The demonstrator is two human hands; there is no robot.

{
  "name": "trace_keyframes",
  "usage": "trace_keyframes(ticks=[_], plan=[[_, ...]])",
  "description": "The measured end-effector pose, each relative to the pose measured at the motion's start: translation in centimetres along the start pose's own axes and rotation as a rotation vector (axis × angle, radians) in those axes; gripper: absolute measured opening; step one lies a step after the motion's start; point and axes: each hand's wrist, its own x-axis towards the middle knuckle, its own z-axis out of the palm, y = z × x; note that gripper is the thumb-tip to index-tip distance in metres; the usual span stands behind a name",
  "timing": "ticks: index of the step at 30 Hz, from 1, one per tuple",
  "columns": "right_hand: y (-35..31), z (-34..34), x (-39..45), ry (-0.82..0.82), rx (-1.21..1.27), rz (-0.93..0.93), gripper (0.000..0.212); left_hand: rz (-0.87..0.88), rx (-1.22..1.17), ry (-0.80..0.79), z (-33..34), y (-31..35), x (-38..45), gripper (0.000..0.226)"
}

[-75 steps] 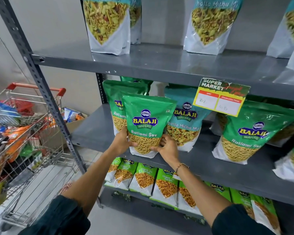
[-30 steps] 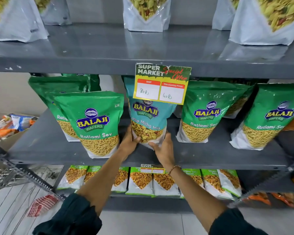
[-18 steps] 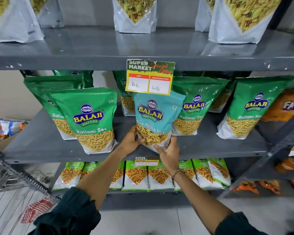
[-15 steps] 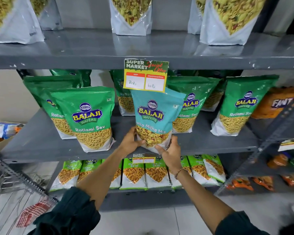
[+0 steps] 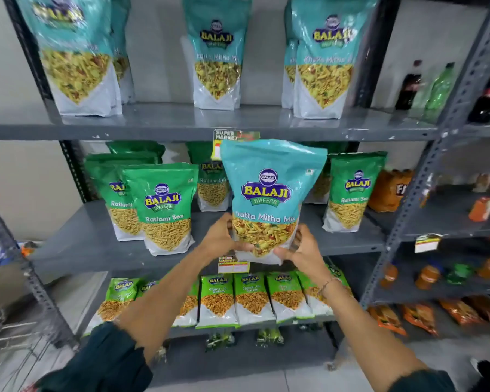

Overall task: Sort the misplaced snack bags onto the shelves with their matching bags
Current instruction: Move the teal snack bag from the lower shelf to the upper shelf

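Observation:
A teal Khatta Mitha Mix bag [image 5: 269, 190] is held upright in the air in front of the middle shelf [image 5: 77, 250]. My left hand [image 5: 219, 239] grips its lower left edge and my right hand [image 5: 301, 250] grips its lower right corner. Green Ratlami Sev bags [image 5: 163, 205] stand on the middle shelf to either side. On the top shelf [image 5: 181, 123], several matching teal Khatta Mitha Mix bags [image 5: 217, 58] stand upright. The held bag covers most of a price card [image 5: 232, 135] hanging from the top shelf's edge.
Light green Chana Jor Garam bags [image 5: 251, 298] line the bottom shelf. A second rack [image 5: 425, 176] at the right holds bottles [image 5: 409, 86] and orange packets [image 5: 483, 209]. A wire trolley [image 5: 9, 318] stands at the lower left. Gaps lie between the top-shelf bags.
Both hands have pulled the teal bag off the middle shelf and lifted it up and toward me. My view has tilted upward, showing the top shelf's teal bags in full.

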Motion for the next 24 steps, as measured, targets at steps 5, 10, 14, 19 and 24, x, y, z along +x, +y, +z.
trace_keyframes(ticks=[5, 10, 14, 19, 24], plan=[[-6.1, -1.1, 1.9, -0.035, 0.040, -0.074, 0.077, 0.085, 0.000, 0.069, -3.5, 6.7, -1.5, 0.078], [-12.8, -1.4, 5.2, -0.063, 0.092, -0.210, 0.049, 0.175, 0.037, 0.171, -8.0, 12.9, -1.1, 0.070], [-17.1, -1.7, 8.8, -0.084, 0.118, -0.277, 0.051, 0.248, 0.092, 0.247, -10.7, 17.2, -0.3, 0.053], [-21.5, -1.6, 13.1, -0.138, 0.066, -0.334, 0.036, 0.269, 0.143, 0.320, -13.9, 20.3, 2.3, 0.066], [-24.5, -0.9, 17.4, -0.145, 0.032, -0.376, 0.030, 0.265, 0.081, 0.368, -16.5, 21.7, 4.9, 0.085]])
